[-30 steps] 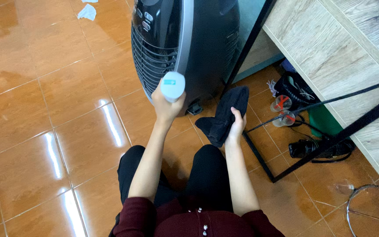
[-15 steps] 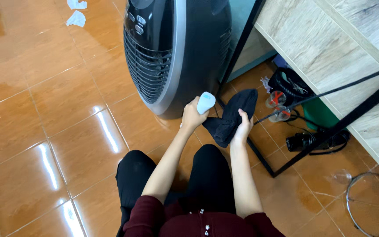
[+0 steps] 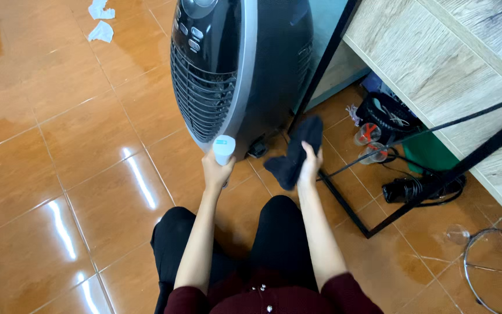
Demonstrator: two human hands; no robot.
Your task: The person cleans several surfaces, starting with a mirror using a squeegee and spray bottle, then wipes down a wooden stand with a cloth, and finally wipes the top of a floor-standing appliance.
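My left hand [image 3: 217,172] grips a small white spray bottle [image 3: 224,148], held upright just in front of the lower edge of a tall black air cooler [image 3: 236,70] with a grey rim and a slatted grille. My right hand [image 3: 309,165] clutches a dark cloth [image 3: 295,152] that hangs from the fingers beside the cooler's base. Both forearms reach forward over my knees in black trousers [image 3: 228,244].
Glossy orange floor tiles [image 3: 59,145] stretch to the left, with crumpled white tissues [image 3: 101,20] far off. A wooden desk on a black metal frame [image 3: 437,58] stands at right, with clear cups [image 3: 370,142], cables and a black device [image 3: 405,187] beneath. A wire ring [image 3: 495,267] lies lower right.
My left hand moved the bottle from the cooler's front down and right, then back left to its base. My right hand lifted the cloth off the floor.
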